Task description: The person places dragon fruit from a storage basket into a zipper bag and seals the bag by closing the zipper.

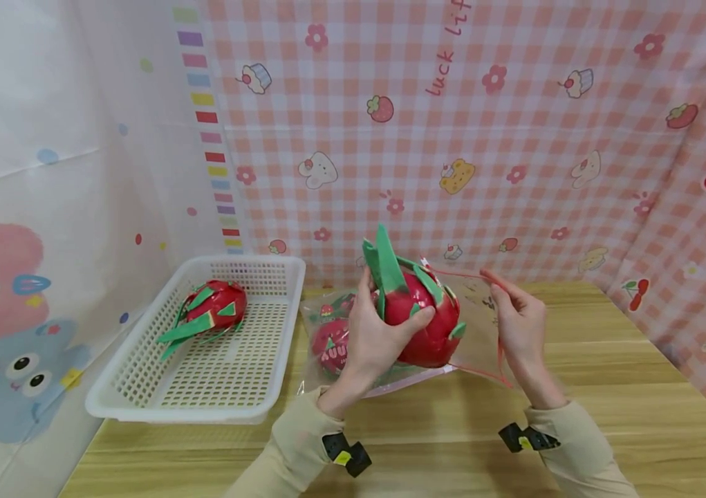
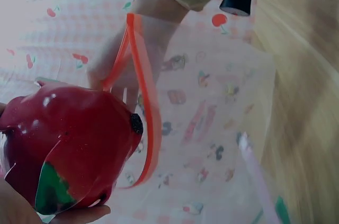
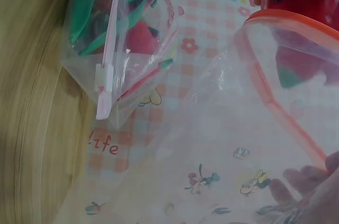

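Gripping 1 dragon fruit (image 1: pixel 430 337): left hand (image 1: pixel 374 337); pinching 1 bag rim (image 2: pixel 144 75): right hand (image 1: pixel 522 326)

- Left hand (image 1: pixel 373 340): one, gripping a toy dragon fruit (image 1: pixel 430 340), red with green leaves, leaf tips upward.
- Right hand (image 1: pixel 522 321): one, which I see pinching the red trim of a clear bag (image 1: pixel 480 325); the fruit overlaps this bag from my viewpoint.
- Printed bag (image 1: pixel 328 348): one, clear, red contents, lying behind the left hand.
- Basket (image 1: pixel 291 304): one, white, perforated, to my left, holding a second dragon fruit (image 1: pixel 227 299) on its side.
- Table (image 1: pixel 608 387): wood-grained, under everything.
- Sleeves (image 1: pixel 299 432): two, cream, each with a black wrist device (image 1: pixel 357 458).
- Backdrop (image 1: pixel 514 131): pink-checked cloth, cakes and strawberries.
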`<state>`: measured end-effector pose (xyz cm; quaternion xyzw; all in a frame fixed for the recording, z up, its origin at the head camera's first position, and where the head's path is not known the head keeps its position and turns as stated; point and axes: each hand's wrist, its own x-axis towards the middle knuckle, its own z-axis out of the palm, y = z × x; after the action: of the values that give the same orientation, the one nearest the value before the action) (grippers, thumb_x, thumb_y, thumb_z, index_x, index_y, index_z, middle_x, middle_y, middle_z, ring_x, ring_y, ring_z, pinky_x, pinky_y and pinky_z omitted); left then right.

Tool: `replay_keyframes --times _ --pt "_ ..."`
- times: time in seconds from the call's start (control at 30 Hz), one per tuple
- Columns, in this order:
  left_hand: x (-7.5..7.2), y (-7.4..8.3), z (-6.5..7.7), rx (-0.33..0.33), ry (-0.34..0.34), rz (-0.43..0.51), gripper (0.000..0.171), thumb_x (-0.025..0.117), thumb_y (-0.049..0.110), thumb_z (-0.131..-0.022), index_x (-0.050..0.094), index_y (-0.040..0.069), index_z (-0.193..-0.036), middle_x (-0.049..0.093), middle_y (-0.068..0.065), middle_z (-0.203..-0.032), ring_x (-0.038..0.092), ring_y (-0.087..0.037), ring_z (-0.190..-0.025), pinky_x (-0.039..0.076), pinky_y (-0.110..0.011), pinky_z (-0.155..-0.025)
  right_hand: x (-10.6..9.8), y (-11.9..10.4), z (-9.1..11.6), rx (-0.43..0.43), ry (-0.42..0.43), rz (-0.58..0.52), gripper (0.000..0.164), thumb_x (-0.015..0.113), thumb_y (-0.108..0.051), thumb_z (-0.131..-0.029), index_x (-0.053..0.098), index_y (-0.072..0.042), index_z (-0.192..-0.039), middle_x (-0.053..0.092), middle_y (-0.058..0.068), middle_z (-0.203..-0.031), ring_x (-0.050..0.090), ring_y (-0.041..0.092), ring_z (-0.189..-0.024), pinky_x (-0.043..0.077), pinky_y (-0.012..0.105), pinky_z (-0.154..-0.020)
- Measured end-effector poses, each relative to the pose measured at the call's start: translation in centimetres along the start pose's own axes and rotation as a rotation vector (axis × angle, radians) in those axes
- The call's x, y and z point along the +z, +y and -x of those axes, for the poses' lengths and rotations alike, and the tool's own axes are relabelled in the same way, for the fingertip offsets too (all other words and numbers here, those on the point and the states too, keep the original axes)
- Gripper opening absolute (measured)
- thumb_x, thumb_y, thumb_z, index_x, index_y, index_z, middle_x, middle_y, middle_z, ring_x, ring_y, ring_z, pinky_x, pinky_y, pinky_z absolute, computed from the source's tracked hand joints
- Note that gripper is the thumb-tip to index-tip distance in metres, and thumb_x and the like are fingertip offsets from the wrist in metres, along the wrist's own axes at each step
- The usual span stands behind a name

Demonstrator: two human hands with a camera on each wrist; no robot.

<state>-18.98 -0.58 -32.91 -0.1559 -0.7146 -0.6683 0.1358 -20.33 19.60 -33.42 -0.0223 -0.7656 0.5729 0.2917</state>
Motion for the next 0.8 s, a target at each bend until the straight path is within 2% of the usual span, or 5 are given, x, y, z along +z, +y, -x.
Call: replay_keyframes --times 0.13,0.27,0.5,0.63,0.8 --pt "0.7 0.1 0.1 -0.023 0.009 0.017 0.081 0.074 0.048 -0.073 0.032 0.031 -0.140 0.054 0.001 -0.127 0.058 -0.018 -0.114 0.056 -0.039 -0.086 0.1 -0.2 0.2 0.019 -0.008 -0.004 0.026 0.053 -0.020 -0.097 0.070 -0.017 -0.116 0.061 -0.029 -0.075 0.018 0.003 -0.035 0.018 0.021 -0.034" --pt "1.4 0.3 0.1 -0.052 0.025 0.001 0.088 0.073 0.049 -0.074 0.026 0.030 -0.145 0.050 -0.001 -0.130 0.055 -0.019 -0.116 0.056 -0.040 -0.086 0.2 -0.5 0.4 0.028 -0.020 -0.005 0.026 0.053 -0.020 -0.097 0.069 -0.016 -0.117 0.042 -0.015 -0.049 0.019 0.003 -0.034 0.019 0.021 -0.033" --pt "2.2 0.5 0.2 -0.102 0.042 -0.127 0.104 0.072 0.055 -0.072 0.007 0.039 -0.151 0.041 -0.007 -0.139 0.050 -0.024 -0.120 0.056 -0.044 -0.086 0.4 -1.0 0.7 0.044 -0.035 -0.013 0.027 0.053 -0.021 -0.097 0.069 -0.015 -0.117 0.044 -0.013 -0.051 0.022 0.005 -0.035 0.022 0.020 -0.035" --pt "2.4 0.5 0.3 -0.080 0.034 -0.141 0.099 0.073 0.052 -0.072 0.009 0.050 -0.147 0.044 -0.006 -0.135 0.052 -0.023 -0.117 0.056 -0.043 -0.084 0.4 -1.1 0.8 0.053 -0.034 -0.020 0.027 0.053 -0.021 -0.097 0.070 -0.016 -0.117 0.033 -0.011 -0.044 0.023 0.006 -0.036 0.022 0.021 -0.035" --pt "2.6 0.3 0.3 -0.023 0.027 -0.168 0.091 0.072 0.049 -0.076 0.015 0.051 -0.146 0.045 -0.005 -0.139 0.051 -0.023 -0.119 0.057 -0.042 -0.083 0.5 -1.2 0.7 0.058 -0.037 -0.029 0.027 0.052 -0.021 -0.097 0.069 -0.016 -0.117 0.028 -0.010 -0.043 0.021 0.006 -0.035 0.021 0.021 -0.034"
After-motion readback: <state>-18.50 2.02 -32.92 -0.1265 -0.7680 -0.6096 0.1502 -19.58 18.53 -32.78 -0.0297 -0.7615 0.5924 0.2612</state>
